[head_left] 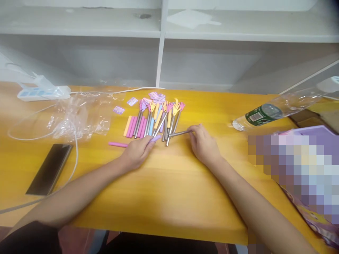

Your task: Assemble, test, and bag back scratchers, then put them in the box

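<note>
My left hand (137, 152) is closed around a purple handle sleeve (156, 138), whose end sticks out past the fingers. In my right hand (202, 144) is a thin metal rod (180, 133), pinched near one end and pointing left. The rod's far tip reaches over a group of small back scratchers (174, 110) with metal shafts and yellow, pink and purple hand-shaped heads. Among them lie loose pink sleeves (131, 127), plus yellow and blue ones. Another pink sleeve (118, 144) lies by itself, close to my left hand.
Small printed labels (119, 110) lie behind the sleeves. To the left are crumpled clear plastic (90, 116), a white power strip (43, 92), cables and a dark phone (49, 169). A plastic bottle (258, 116) lies at right, near a purple package (312, 130). A grey shelf (159, 63) stands behind.
</note>
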